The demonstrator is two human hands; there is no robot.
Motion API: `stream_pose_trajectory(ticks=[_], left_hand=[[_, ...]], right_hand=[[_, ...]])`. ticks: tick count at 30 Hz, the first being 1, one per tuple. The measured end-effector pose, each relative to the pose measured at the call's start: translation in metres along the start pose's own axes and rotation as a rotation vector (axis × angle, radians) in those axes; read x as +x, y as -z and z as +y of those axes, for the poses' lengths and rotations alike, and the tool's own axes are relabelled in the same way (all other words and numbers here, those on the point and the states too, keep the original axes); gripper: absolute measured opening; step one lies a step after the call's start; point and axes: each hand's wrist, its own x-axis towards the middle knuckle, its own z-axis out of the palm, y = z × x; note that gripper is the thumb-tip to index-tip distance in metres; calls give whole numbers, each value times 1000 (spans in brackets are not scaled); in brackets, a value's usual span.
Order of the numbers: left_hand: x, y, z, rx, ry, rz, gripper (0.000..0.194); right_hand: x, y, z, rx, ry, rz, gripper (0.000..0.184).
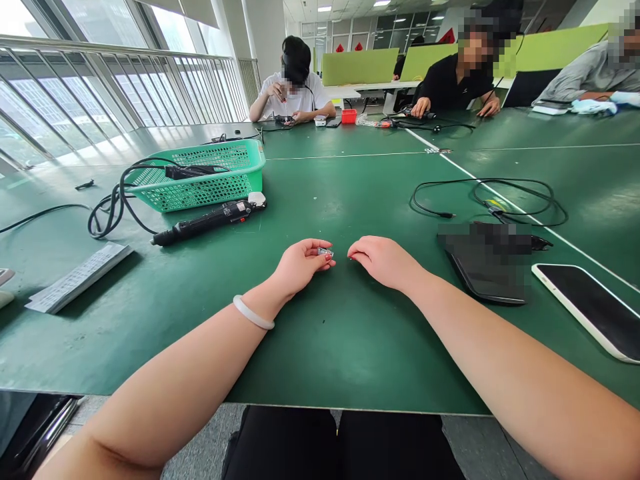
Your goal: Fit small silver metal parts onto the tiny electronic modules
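My left hand (306, 264) is closed over the middle of the green table, a pale bangle on its wrist. Between thumb and fingers it pinches a small, shiny, silvery-clear piece (325, 253), too small to name. Facing it from a short gap to the right, my right hand (376, 259) has its fingers pressed together, bent downward. Whatever lies in that pinch, if anything, is hidden. Beyond my left hand lies a black electric screwdriver (205, 221); a black flat case (483, 267) is the closest object to my right hand.
A green basket (200, 193) holding a black cabled device stands at the left, cables looping beside it. Folded papers (79, 279) lie nearer. To the right are a coiled cable (520, 181) and a phone (593, 310). Several people sit across the table (320, 360), near a red box (349, 117).
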Motion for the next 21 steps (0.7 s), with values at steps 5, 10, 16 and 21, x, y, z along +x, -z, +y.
stream_pose_trajectory(ticks=[5,10,16,21], left_hand=[[0,0,0,-7,0,12,17],[1,0,1,-17,-7,17,18],[0,-2,1,26,-6,11,19],[-1,-2,2,162,-47,19,17]], right_hand=[[1,-5,-7,-175,123,-87,27],[-1,-4,-4,-41,47,-21,30],[-1,-1,3,55,-8,-24,16],[1,-1,-8,20,-20,-46,17]])
